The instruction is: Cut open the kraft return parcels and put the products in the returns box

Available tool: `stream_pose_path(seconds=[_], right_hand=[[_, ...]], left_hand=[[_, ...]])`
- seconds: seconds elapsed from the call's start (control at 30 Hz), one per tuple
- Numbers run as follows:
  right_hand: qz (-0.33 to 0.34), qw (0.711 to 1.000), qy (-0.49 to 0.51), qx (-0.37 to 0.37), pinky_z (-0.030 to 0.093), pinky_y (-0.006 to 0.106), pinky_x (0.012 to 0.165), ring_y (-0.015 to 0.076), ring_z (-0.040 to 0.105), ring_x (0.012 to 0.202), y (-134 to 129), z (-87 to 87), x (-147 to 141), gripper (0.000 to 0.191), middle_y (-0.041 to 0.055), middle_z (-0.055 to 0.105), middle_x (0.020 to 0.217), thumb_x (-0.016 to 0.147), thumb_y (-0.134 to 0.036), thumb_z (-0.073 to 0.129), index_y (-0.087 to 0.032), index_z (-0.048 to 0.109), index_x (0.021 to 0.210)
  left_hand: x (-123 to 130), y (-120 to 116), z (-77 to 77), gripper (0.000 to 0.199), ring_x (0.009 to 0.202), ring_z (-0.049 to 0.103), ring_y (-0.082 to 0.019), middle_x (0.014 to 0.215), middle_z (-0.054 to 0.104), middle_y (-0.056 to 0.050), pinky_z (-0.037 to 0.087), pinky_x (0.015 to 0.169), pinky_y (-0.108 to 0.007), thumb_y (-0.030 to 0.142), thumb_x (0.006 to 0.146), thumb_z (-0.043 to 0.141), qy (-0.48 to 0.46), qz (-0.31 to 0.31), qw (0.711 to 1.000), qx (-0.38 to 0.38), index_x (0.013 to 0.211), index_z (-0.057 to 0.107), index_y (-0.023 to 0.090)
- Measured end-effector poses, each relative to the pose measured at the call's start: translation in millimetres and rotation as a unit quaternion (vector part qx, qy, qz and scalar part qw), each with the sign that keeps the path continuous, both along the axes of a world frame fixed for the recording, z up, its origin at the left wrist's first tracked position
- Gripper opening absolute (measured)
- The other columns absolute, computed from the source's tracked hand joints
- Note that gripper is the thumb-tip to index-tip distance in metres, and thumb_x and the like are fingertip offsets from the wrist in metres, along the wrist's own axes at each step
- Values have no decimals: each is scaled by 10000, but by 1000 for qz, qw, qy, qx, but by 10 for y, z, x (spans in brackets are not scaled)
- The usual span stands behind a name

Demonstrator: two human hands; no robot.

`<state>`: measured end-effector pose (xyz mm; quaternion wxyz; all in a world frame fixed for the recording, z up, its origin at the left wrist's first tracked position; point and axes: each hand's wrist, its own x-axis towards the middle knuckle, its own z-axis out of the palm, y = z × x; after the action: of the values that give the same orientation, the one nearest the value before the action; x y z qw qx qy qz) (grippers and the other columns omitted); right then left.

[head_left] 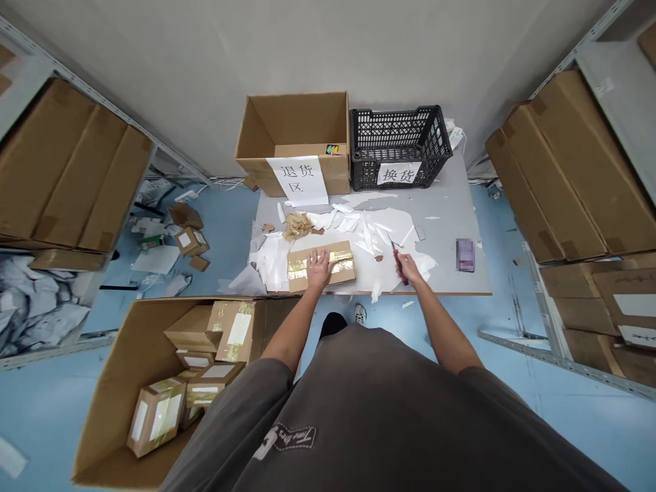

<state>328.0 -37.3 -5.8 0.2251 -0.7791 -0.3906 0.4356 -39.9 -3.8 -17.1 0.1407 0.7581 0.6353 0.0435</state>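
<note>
A small cardboard box (340, 269) with shiny yellowish tape lies near the front edge of the table. My left hand (318, 265) rests on its top, fingers stretched out and a little apart. To the right of the box, my right hand (408, 266) is closed around a red and black box cutter (398, 262), whose tip points away from me. The cutter is just above or on the table; I cannot tell which. Torn white paper (372, 231) and a crumpled brown paper clump (297, 225) lie behind the box.
At the back stand an open carton (246, 167) and a black plastic crate (363, 179), both labelled. A phone-like purple object (465, 255) lies at the right. On the floor at left, a large carton (110, 403) holds several small boxes. Shelves with cartons (579, 164) flank both sides.
</note>
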Motion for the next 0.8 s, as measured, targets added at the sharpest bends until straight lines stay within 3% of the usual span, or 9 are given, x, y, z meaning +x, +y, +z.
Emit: stream_pose_path(seconds=[0.13, 0.2, 0.3, 0.4, 0.5, 0.6, 0.67, 0.73, 0.8], right_hand=[[-91, 963, 254, -1, 620, 308, 652, 161, 657, 623, -161, -317, -489, 474, -39, 653, 720, 1026, -707, 600, -287, 401, 936], [-123, 950, 287, 3, 604, 284, 651, 157, 665, 641, -175, -468, -532, 518, -37, 650, 708, 993, -732, 635, -280, 407, 887], [-123, 977, 177, 5, 534, 250, 652, 165, 645, 689, -156, -722, -414, 503, -40, 610, 671, 991, -689, 614, -267, 441, 779], [-73, 997, 36, -12, 512, 282, 745, 211, 663, 800, -123, -978, -250, 454, -8, 637, 699, 996, -610, 579, -255, 525, 718], [-44, 997, -68, -13, 511, 367, 973, 290, 678, 1069, -82, -1132, -157, 344, 110, 761, 978, 1002, -505, 588, -197, 717, 922], [-79, 990, -111, 26, 456, 471, 1163, 366, 584, 1328, -61, -1100, -240, 472, 200, 705, 1339, 986, -478, 632, -165, 725, 1326], [-78, 994, -60, 56, 487, 502, 1167, 374, 606, 1312, -85, -986, -466, 594, 184, 665, 1420, 986, -520, 632, -202, 649, 1487], [-25, 996, 32, 80, 554, 501, 1099, 350, 677, 1200, -145, -847, -833, 686, 164, 659, 1448, 983, -565, 637, -221, 573, 1573], [45, 991, 90, 90, 575, 472, 1079, 331, 684, 1241, -216, -730, -1263, 792, 148, 622, 1527, 963, -602, 667, -240, 494, 1646]], left_hand=[[-20, -1, 0, 664, 1710, 244, -369, 1711, 499, -131, 209, 1388, -633, 510, 1125, 428, 1, -4, 1000, 1, 1688, 506, 166], [-26, -2, -3, 675, 1715, 231, -370, 1724, 483, -129, 192, 1393, -632, 519, 1125, 436, 7, -6, 1000, -3, 1701, 486, 170], [-25, -4, -30, 713, 1723, 199, -370, 1748, 446, -136, 161, 1403, -623, 547, 1118, 463, 20, -5, 1000, -16, 1719, 452, 165], [-24, -7, -84, 713, 1722, 204, -363, 1739, 464, -141, 170, 1401, -621, 558, 1121, 470, 11, 7, 1000, -9, 1715, 455, 164], [-33, -7, -123, 654, 1717, 228, -348, 1706, 520, -136, 189, 1397, -611, 526, 1142, 444, 0, 12, 1000, 5, 1683, 504, 163], [-43, -7, -119, 618, 1715, 240, -340, 1694, 538, -134, 189, 1399, -595, 502, 1148, 444, 1, 8, 1000, 6, 1658, 539, 166], [-40, -17, -99, 618, 1713, 247, -340, 1699, 531, -135, 188, 1399, -595, 506, 1146, 454, 3, 7, 1000, 4, 1658, 538, 171], [-24, -34, -72, 616, 1714, 245, -342, 1710, 515, -135, 187, 1398, -599, 499, 1144, 462, 6, 7, 1000, 1, 1665, 528, 176], [3, -46, -39, 604, 1716, 238, -347, 1722, 498, -139, 184, 1397, -606, 463, 1141, 476, 9, 5, 1000, -3, 1672, 515, 176]])
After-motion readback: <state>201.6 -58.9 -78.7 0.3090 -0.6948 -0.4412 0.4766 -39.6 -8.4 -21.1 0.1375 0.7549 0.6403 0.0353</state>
